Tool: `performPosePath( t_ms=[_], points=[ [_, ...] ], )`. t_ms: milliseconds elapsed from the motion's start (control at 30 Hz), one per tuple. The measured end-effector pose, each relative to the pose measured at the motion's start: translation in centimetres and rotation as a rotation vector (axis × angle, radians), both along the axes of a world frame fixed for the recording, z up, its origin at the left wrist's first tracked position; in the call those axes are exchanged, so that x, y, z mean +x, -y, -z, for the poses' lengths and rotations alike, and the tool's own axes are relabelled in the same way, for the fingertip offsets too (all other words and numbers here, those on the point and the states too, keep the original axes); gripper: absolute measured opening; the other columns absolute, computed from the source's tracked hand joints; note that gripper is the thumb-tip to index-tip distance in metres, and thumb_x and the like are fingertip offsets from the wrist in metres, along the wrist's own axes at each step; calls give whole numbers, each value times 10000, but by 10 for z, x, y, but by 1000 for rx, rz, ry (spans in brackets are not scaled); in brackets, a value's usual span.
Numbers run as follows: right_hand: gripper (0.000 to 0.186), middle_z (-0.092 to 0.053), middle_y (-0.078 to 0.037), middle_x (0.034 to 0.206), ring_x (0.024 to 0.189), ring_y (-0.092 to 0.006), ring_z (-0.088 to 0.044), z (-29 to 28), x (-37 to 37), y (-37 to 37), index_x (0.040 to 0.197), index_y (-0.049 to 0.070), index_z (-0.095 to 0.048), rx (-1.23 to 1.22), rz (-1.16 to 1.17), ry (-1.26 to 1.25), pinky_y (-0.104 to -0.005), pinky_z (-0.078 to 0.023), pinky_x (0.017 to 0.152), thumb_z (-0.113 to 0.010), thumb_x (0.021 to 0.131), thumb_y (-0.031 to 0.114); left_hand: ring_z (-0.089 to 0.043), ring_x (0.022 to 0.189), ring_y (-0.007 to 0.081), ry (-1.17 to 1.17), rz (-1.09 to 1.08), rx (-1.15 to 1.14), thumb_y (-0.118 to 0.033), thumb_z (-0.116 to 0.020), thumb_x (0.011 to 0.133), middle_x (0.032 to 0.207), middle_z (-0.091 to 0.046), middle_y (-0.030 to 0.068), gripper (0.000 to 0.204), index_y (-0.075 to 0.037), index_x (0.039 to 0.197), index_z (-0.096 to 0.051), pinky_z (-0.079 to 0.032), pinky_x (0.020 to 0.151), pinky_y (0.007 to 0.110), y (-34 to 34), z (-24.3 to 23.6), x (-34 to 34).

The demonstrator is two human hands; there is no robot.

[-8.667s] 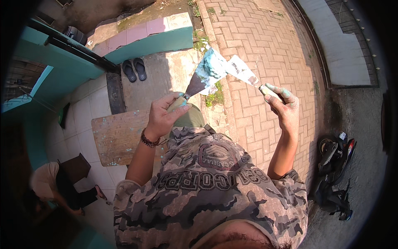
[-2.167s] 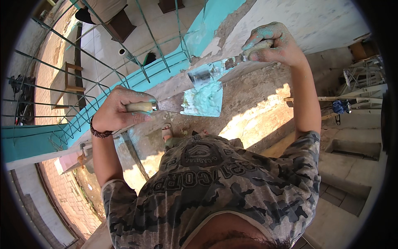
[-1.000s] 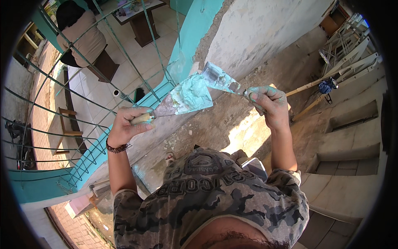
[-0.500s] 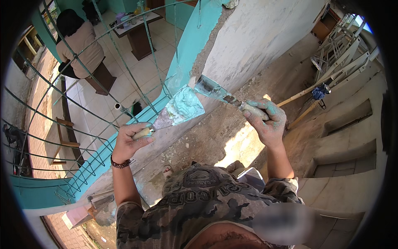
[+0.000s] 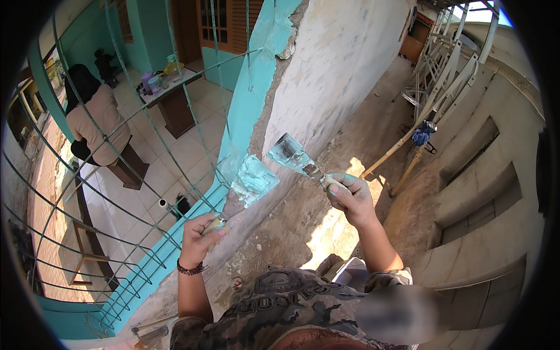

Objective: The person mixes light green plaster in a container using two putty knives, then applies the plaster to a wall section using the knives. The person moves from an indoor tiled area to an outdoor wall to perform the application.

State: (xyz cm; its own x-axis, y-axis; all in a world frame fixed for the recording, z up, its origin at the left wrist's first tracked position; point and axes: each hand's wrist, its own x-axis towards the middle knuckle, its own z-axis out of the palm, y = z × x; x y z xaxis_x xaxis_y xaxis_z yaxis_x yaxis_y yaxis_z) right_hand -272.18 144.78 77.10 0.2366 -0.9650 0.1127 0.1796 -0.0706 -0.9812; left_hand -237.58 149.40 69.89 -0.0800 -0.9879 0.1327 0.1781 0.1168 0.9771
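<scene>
A: What is in the hands?

B: Two putty knives. The right hand [image 5: 349, 195] has its grip clamped on the handle of the smaller putty knife [image 5: 291, 154], whose blade, smeared with turquoise filler, points to about ten o'clock from the hand and lies at the grey edge of the wall [image 5: 326, 76]. The fingers are dabbed with the same turquoise.

A: And the left?

B: The left hand [image 5: 198, 236] is closed round the handle of the wider putty knife [image 5: 248, 186]. Its blade rises toward one o'clock from the hand and carries a thick lump of turquoise filler [image 5: 255, 179]. The two blades are near each other but apart, the loaded one at about eight o'clock from the small one. A beaded bracelet [image 5: 189, 269] sits on the left wrist.

A: What lies around them?

B: The wall runs from the centre toward twelve o'clock, pale plaster on its right face and a turquoise painted strip [image 5: 251, 99] on its left edge. At nine o'clock a green wire fence [image 5: 116, 192] curves over a tiled floor [image 5: 175, 157]; beyond it, at ten o'clock, another person [image 5: 96, 122] sits on a dark bench [image 5: 125, 169], with a small table [image 5: 172, 102] near eleven. At two o'clock wooden poles [image 5: 402, 149] lean over bare ground.
</scene>
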Motion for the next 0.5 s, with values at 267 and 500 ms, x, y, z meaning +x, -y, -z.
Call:
performPosePath(
  t_ms=[267,500],
  points=[
    [267,-554,27,728,516,-38,-366,-11,-7,-12,1098,-13,-627,26,110,46,-203,-269,460,-644,874,131,-490,523,51,-9,-71,58,-53,-683,814,692,-592,-4,238,46,1025,-637,-352,464,194,3,-11,-10],
    [306,-568,-13,735,521,-61,-422,-12,-1,-18,1114,-53,-604,40,140,12,-208,-296,453,-634,878,139,-499,536,51,-46,-100,50,-51,-673,821,713,-601,4,230,49,1025,-632,-381,479,197,3,-6,-14]
  ],
)
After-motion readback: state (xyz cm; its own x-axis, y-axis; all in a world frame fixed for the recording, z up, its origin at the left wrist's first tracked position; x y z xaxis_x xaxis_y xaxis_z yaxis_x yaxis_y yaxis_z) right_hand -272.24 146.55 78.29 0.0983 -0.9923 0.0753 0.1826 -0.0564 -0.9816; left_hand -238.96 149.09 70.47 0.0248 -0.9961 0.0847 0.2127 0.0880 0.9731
